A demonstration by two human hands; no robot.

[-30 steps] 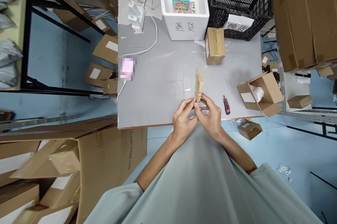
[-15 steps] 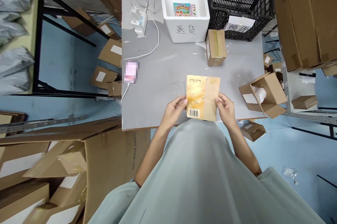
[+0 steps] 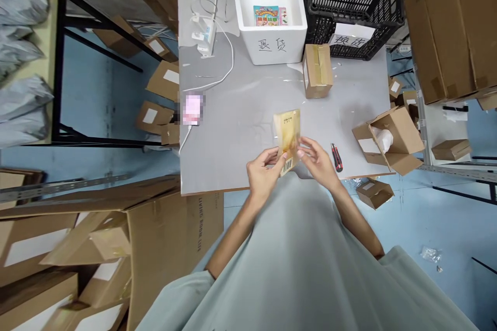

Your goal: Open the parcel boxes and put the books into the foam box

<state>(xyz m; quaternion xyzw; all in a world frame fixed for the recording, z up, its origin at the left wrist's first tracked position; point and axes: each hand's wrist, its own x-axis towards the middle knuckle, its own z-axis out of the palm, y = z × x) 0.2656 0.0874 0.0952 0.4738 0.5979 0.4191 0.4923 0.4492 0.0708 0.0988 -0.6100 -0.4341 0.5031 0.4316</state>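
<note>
A thin yellow book [image 3: 289, 129] with a barcode near its lower edge is held upright and turned partly edge-on, just above the table's front edge. My left hand [image 3: 266, 171] grips its lower left side, thumb across the cover by the barcode. At its right edge, my right hand [image 3: 317, 163] holds it between thumb and fingertips. A red and black utility knife [image 3: 337, 158] lies on the grey table [image 3: 233, 134] to the right of my right hand.
At the back stand a white foam box [image 3: 277, 46] with colourful booklets inside and a black plastic crate [image 3: 353, 10]. A closed carton [image 3: 318, 72] sits before them, an open carton [image 3: 388, 139] at the right edge. A phone [image 3: 192, 109] and power strip [image 3: 206, 36] lie left.
The book has turned from facing me flat to partly edge-on and shifted slightly left. Both hands moved closer together. The utility knife on the table has come into view.
</note>
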